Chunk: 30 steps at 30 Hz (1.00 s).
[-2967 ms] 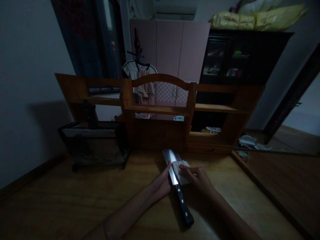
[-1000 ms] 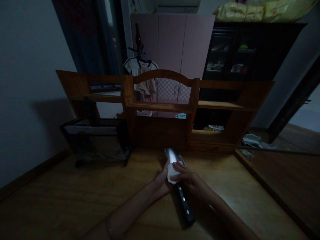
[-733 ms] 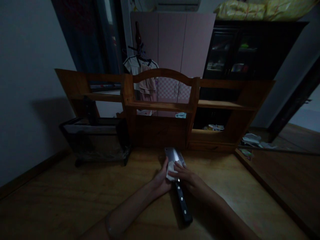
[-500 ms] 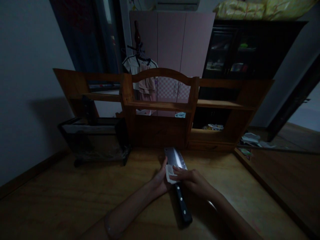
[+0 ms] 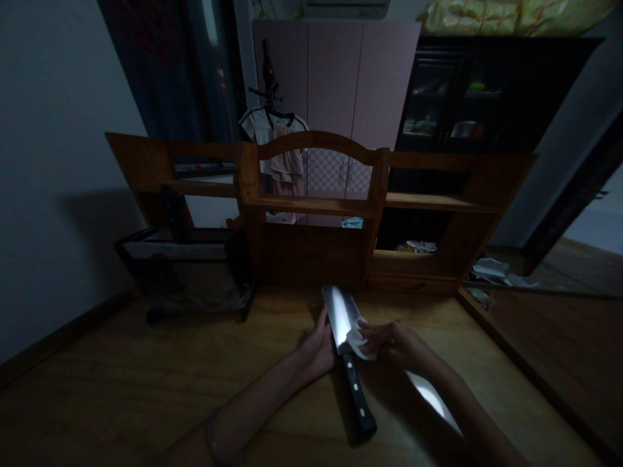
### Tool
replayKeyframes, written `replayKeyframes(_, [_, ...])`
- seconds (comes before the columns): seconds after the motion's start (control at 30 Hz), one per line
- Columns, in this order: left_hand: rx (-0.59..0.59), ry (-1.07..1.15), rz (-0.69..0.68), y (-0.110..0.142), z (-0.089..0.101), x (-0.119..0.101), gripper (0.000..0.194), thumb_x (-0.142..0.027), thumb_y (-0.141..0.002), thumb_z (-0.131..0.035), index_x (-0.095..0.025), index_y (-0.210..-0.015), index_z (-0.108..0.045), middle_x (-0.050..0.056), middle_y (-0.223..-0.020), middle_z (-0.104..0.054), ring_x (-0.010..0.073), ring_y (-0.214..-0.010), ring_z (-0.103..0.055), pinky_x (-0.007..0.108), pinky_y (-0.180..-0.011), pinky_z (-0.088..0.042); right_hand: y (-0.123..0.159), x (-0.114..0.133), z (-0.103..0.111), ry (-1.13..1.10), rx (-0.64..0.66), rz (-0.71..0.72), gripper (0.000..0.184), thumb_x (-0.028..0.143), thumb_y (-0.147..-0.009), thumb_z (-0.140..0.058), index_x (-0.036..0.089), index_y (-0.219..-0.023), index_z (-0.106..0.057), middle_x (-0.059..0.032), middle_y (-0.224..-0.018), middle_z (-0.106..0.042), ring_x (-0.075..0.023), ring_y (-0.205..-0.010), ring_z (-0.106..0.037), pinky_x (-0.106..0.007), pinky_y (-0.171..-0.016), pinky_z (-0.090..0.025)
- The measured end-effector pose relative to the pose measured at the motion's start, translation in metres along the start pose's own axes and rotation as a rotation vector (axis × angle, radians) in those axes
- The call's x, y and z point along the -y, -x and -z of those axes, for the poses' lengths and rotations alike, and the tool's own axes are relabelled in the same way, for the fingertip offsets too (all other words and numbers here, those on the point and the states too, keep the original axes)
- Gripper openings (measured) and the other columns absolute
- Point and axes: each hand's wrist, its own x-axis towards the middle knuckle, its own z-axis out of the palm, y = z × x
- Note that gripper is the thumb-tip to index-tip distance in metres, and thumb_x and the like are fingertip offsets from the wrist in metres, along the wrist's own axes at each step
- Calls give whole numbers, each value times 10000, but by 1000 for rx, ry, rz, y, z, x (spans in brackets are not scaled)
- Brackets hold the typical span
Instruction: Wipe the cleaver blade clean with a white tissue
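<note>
A cleaver (image 5: pixel 340 312) with a broad shiny blade and a black riveted handle points away from me above the wooden table (image 5: pixel 160 383). My left hand (image 5: pixel 318 347) holds the blade from its left side, thumb along the edge of the metal, other fingers hidden beneath. Pinched in my right hand (image 5: pixel 389 340) is a white tissue (image 5: pixel 359 340), which touches the right side of the blade near the handle. Nobody grips the handle, which reaches toward me.
On the left of the table stands a black-framed knife block (image 5: pixel 189 272) with a dark handle sticking up. A wooden shelf unit (image 5: pixel 311 206) runs along the back edge. Bright light falls on the table (image 5: pixel 433 395) beside my right forearm.
My right hand has slid the tissue rightward across the blade to its right edge, baring more of the metal. The fingers now pinch the tissue instead of pressing flat. My left hand stays put.
</note>
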Motion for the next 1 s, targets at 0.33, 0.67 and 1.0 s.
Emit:
replayKeyframes(0.33, [2,-10,-3,-1,10,2,692,-652,-898,-361,-118,-1308,-521,186,-1231,-594,289,-972,-625,442,-833,-486,-2,-34,-3,367,-379,-111,454,124,-807,-532,304,-1206,-650,-38,-1355,-545,-280,-1238,-533,-448,-1041,-429])
replayKeyframes(0.67, [-48,83,-20,0,0,3,615,-584,-937,-350,-72,-1193,-574,170,-1100,-661,264,-1003,-631,422,-995,-413,-11,7,-34,7,-87,32,487,141,-884,-456,286,-1347,-509,-1,-1462,-411,-265,-1333,-423,-480,-1116,-326])
replayKeyframes(1.0, [12,2,-14,0,2,1,691,-631,-918,-334,-49,-1194,-583,181,-1090,-661,250,-964,-640,371,-899,-470,-2,9,-10,-6,-63,-69,335,284,-906,-472,264,-1182,-661,-37,-1300,-581,-309,-1212,-552,-459,-1025,-413])
